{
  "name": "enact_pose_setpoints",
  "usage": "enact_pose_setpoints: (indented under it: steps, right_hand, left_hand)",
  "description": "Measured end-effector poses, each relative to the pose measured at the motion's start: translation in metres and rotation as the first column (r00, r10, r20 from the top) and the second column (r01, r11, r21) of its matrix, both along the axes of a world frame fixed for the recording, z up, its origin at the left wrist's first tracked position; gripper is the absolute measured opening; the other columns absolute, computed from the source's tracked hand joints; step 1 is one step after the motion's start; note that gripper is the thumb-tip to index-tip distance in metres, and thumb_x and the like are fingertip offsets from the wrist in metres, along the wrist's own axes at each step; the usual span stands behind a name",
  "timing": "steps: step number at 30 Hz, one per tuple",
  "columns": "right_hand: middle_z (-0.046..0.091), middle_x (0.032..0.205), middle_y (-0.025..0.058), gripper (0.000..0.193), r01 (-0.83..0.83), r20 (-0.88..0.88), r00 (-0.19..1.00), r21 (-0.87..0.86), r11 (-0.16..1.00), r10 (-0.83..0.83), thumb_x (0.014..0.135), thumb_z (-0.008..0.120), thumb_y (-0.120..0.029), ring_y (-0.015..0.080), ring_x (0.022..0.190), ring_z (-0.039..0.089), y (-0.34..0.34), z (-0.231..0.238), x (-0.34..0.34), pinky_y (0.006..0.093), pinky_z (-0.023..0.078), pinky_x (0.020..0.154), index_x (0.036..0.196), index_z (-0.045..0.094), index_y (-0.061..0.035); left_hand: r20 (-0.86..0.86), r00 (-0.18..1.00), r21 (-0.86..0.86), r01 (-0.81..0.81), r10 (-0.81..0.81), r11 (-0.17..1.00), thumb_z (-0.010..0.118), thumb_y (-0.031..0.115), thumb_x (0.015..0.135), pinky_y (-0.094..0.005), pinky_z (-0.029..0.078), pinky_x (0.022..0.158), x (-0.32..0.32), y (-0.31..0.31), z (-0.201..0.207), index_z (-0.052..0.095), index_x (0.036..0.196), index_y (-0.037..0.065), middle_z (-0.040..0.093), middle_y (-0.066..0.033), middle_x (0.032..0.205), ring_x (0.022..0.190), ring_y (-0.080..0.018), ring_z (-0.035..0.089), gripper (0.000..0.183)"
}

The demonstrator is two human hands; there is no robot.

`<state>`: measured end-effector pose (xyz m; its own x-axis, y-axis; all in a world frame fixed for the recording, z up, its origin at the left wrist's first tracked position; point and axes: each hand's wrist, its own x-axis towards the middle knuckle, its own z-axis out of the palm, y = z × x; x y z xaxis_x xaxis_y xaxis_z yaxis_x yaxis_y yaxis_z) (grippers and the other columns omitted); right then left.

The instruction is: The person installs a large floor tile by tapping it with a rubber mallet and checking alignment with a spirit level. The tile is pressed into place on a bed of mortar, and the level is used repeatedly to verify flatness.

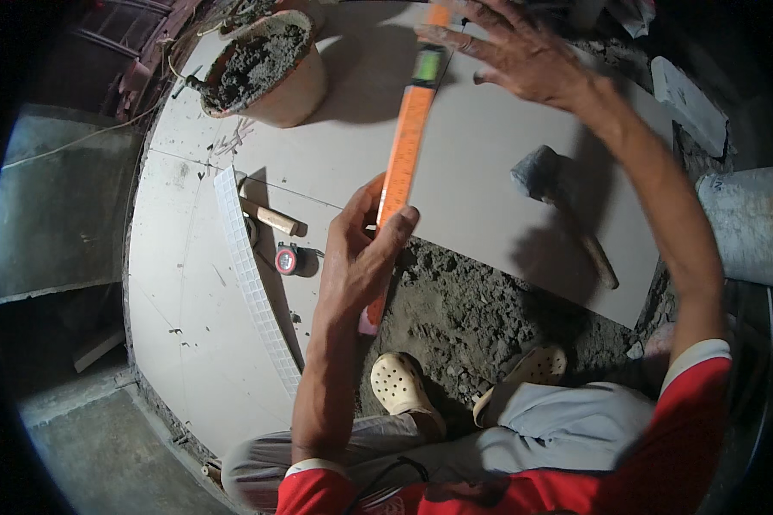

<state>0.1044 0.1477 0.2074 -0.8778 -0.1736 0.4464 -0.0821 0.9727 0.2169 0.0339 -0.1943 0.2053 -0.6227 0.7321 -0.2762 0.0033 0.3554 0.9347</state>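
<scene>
My left hand [362,253] grips the near part of a long orange spirit level [408,137] that lies across a large beige floor tile [481,146]. My right hand [511,47] hovers over the level's far end with fingers spread, touching or almost touching it. The level's green vial window sits just below that hand. The tile's near edge meets rough grey mortar bedding [472,309]. I squat with my feet in cream clogs [399,386] on the mortar.
A rubber mallet [554,202] lies on the tile to the right. A terracotta-coloured bucket of mortar [270,69] stands at the far left. A wooden-handled tool [268,215], a small tape measure [287,258] and a white mesh strip [251,279] lie on the left tiles. A grey bucket [747,223] stands right.
</scene>
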Motion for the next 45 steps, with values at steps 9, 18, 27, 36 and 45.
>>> enact_pose_setpoints:
  steps: [9, 18, 27, 36, 45]
  right_hand:
    - [0.053, 0.154, 0.0166, 0.068, 0.185, 0.211, 0.953, 0.156, 0.97, -0.216, 0.089, 0.073, -0.008, 0.0378, 0.147, 0.045, 0.093, 0.013, 0.121, 0.0503, 0.031, 0.128, 0.154, 0.052, -0.0129]
    - [0.059, 0.143, 0.0282, 0.067, 0.693, 0.448, 0.694, -0.202, 0.693, -0.564, 0.101, 0.063, -0.051, 0.0438, 0.137, 0.053, 0.113, -0.078, 0.114, 0.051, 0.043, 0.115, 0.142, 0.057, 0.0023]
    - [0.054, 0.15, 0.0298, 0.078, 0.749, 0.47, 0.636, -0.186, 0.636, -0.612, 0.101, 0.064, -0.052, 0.0418, 0.142, 0.051, 0.134, -0.153, 0.053, 0.0507, 0.04, 0.119, 0.149, 0.05, 0.0078]
    - [0.061, 0.141, 0.0289, 0.076, 0.721, 0.471, 0.664, -0.202, 0.662, -0.58, 0.101, 0.062, -0.054, 0.0419, 0.134, 0.058, 0.131, -0.163, 0.027, 0.0515, 0.045, 0.114, 0.145, 0.054, 0.0072]
    - [0.066, 0.131, 0.0266, 0.072, 0.691, 0.499, 0.69, -0.239, 0.682, -0.524, 0.098, 0.064, -0.055, 0.0413, 0.123, 0.063, 0.138, -0.166, 0.012, 0.052, 0.048, 0.106, 0.138, 0.06, 0.0052]
  left_hand:
    - [-0.959, 0.246, -0.086, 0.21, -0.138, 0.974, 0.076, 0.023, 0.095, -0.0431, 0.05, 0.104, -0.014, 0.024, 0.023, 0.061, 0.144, 0.005, 0.061, -0.0205, 0.137, 0.123, -0.0346, 0.062, 0.054]
    - [-0.715, 0.685, -0.154, 0.043, -0.142, 0.987, 0.07, 0.034, 0.097, -0.0578, 0.025, 0.126, 0.003, 0.085, -0.148, 0.047, 0.152, -0.003, 0.038, -0.0318, 0.161, 0.153, -0.0519, 0.028, 0.07]
    - [-0.837, 0.544, -0.17, -0.157, -0.058, 0.973, 0.059, 0.05, 0.102, -0.0607, 0.016, 0.129, 0.008, 0.101, -0.221, 0.041, 0.155, -0.004, 0.038, -0.0232, 0.163, 0.156, -0.0431, 0.026, 0.078]
    - [-0.797, 0.598, -0.206, -0.143, -0.081, 0.968, 0.052, 0.051, 0.105, -0.0581, 0.01, 0.13, 0.008, 0.102, -0.217, 0.042, 0.156, -0.004, 0.035, -0.0216, 0.167, 0.159, -0.0387, 0.024, 0.077]
    - [-0.78, 0.62, -0.215, -0.136, -0.086, 0.967, 0.051, 0.05, 0.105, -0.0599, 0.009, 0.13, 0.008, 0.104, -0.22, 0.042, 0.156, -0.003, 0.035, -0.0213, 0.167, 0.159, -0.0381, 0.023, 0.075]
